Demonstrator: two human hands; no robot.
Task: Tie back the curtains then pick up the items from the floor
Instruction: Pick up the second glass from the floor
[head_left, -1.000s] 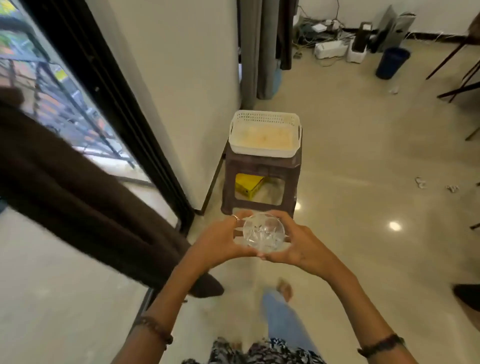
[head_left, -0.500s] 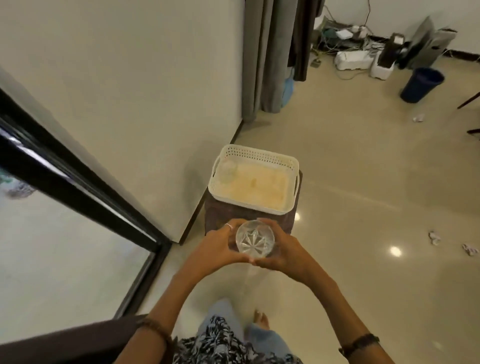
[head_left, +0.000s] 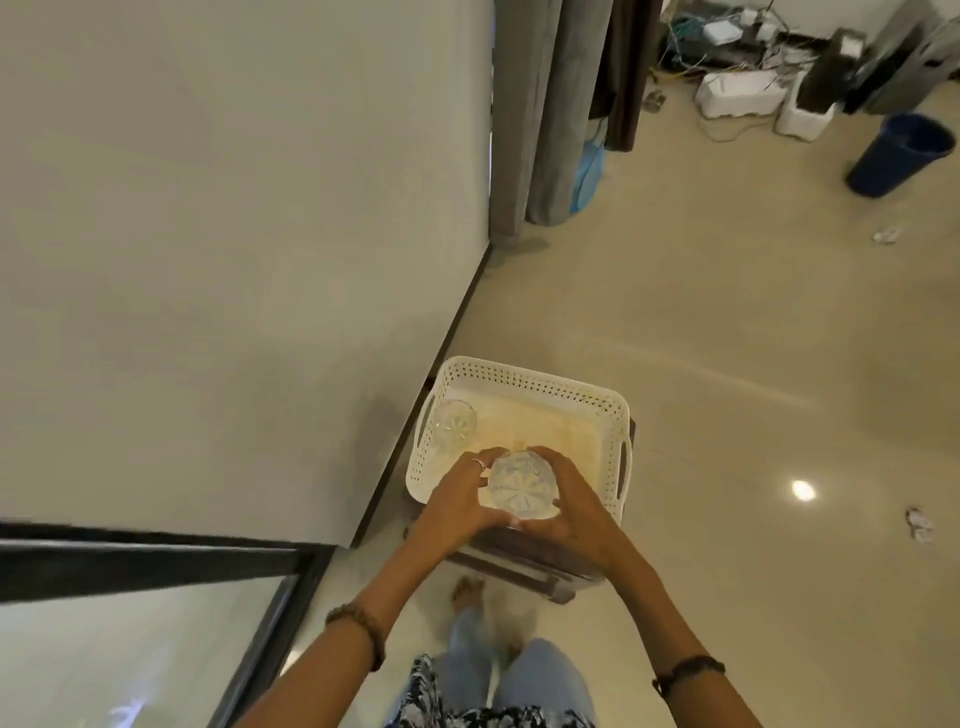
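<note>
Both hands cup one cut-glass bowl between them: your left hand wraps its left side, your right hand its right, fingers curled snugly around the wall and thumbs meeting at the near edge. Two hands make sense here, since the glass looks slick and breakable. You hold it upright, over the near edge of the white basket, which sits on a dark stool by the wall. That height, judging by the frame, spares you bending low to set it down.

A second bowl already stands inside the basket, tucked in the far left corner, well apart from yours. The middle and right of the basket floor look bare, so lowering there should avoid a knock of glass on glass.

Several scraps lie on the floor off to your right, apparently not yet collected. A grey curtain hangs ahead; whether it is tied back you cannot tell.
</note>
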